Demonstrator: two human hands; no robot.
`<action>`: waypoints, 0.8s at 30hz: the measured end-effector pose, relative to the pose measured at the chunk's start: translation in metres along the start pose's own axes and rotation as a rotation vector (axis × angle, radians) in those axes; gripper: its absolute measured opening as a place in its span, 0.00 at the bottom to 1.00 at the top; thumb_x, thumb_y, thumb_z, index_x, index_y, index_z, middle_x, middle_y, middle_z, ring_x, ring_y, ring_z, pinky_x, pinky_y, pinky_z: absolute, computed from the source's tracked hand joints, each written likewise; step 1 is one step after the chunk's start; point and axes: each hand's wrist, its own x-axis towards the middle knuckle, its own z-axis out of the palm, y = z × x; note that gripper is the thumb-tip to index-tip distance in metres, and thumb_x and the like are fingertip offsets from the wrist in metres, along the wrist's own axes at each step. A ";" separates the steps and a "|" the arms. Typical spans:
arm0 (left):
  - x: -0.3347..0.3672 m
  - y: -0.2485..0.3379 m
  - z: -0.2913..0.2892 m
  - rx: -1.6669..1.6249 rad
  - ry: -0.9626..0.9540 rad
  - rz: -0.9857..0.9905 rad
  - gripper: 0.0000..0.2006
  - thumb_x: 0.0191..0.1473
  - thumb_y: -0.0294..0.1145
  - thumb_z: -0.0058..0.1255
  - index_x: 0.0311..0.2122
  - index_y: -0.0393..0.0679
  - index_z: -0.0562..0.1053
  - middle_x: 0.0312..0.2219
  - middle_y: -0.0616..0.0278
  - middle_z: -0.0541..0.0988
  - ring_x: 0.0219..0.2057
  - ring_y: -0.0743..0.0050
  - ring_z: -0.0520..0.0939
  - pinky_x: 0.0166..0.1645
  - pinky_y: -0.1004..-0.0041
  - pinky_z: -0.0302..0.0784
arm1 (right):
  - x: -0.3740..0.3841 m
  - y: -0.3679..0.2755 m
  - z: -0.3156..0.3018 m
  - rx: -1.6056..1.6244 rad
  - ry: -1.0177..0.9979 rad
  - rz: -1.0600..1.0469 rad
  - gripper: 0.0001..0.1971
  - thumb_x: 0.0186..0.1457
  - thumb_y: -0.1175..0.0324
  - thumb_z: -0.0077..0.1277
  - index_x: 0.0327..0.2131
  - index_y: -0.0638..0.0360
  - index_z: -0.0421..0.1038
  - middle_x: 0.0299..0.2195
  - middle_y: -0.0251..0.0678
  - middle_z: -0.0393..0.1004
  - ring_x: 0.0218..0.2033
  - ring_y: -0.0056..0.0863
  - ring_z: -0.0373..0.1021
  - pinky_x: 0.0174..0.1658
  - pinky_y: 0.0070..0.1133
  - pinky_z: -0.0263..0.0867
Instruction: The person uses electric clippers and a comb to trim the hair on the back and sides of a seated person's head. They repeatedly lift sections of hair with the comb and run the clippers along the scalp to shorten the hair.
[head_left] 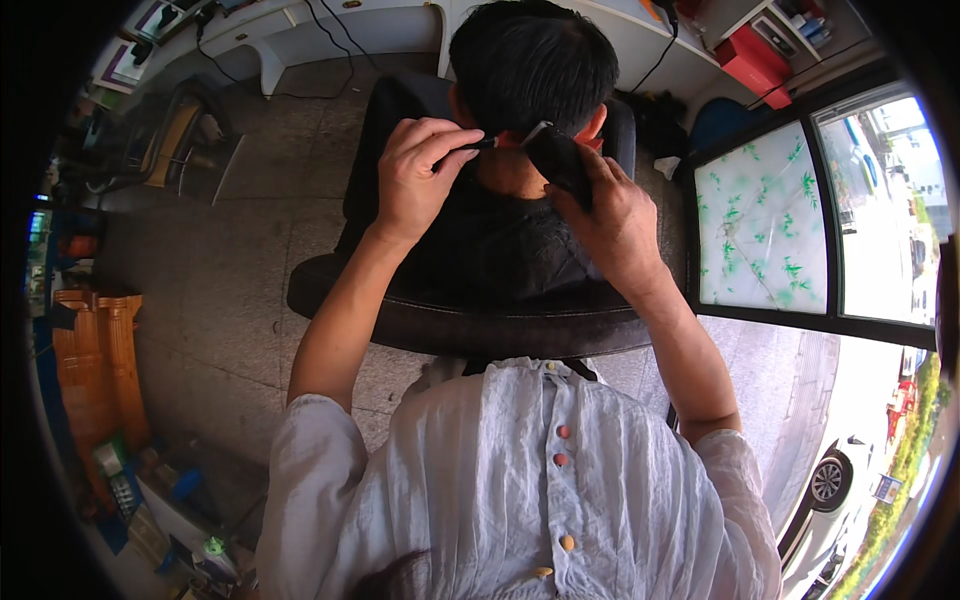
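Observation:
In front of me a person with short black hair [535, 60] sits facing away, wearing a dark cape [500, 245]. My right hand [625, 225] is closed around a black hair clipper [560, 165], whose pale blade end is at the hair low on the back of the head. On the other side my left hand [412, 180] pinches a slim black comb [478, 145] between thumb and fingers. Its tip points at the nape, just left of the clipper; its teeth are too small to make out.
The person sits in a black padded chair [460, 320] close before me. A white counter [350, 20] with hanging cords runs along the far side. Glazed door panels [765, 220] stand at the right. Left are another chair [190, 140] and orange-brown wooden furniture [95, 350].

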 end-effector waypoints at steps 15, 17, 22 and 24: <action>0.000 -0.020 -0.007 -0.134 -0.050 -0.138 0.13 0.41 0.20 0.64 0.36 0.44 0.81 0.31 0.67 0.79 0.35 0.73 0.77 0.41 0.74 0.73 | -0.013 0.023 -0.009 -0.063 0.007 0.106 0.25 0.52 0.59 0.55 0.50 0.63 0.67 0.39 0.48 0.75 0.37 0.48 0.74 0.38 0.35 0.71; 0.002 -0.020 -0.006 -0.122 -0.023 -0.099 0.13 0.39 0.19 0.64 0.35 0.45 0.81 0.30 0.68 0.79 0.34 0.72 0.76 0.40 0.73 0.73 | -0.012 0.022 -0.008 -0.077 0.020 0.099 0.25 0.52 0.59 0.55 0.50 0.63 0.67 0.39 0.47 0.75 0.36 0.48 0.74 0.37 0.35 0.71; 0.005 -0.020 -0.003 -0.108 0.024 -0.026 0.15 0.37 0.18 0.64 0.34 0.46 0.81 0.28 0.69 0.79 0.31 0.71 0.75 0.37 0.73 0.73 | -0.008 0.010 -0.006 -0.086 0.050 0.115 0.23 0.51 0.62 0.57 0.49 0.61 0.69 0.38 0.47 0.75 0.39 0.46 0.73 0.40 0.31 0.69; 0.006 -0.020 -0.003 -0.107 0.024 -0.021 0.15 0.36 0.18 0.64 0.34 0.46 0.81 0.28 0.69 0.79 0.31 0.71 0.75 0.37 0.73 0.73 | -0.006 0.008 -0.005 -0.062 0.052 0.096 0.23 0.51 0.62 0.57 0.49 0.61 0.69 0.38 0.47 0.75 0.38 0.46 0.73 0.39 0.31 0.70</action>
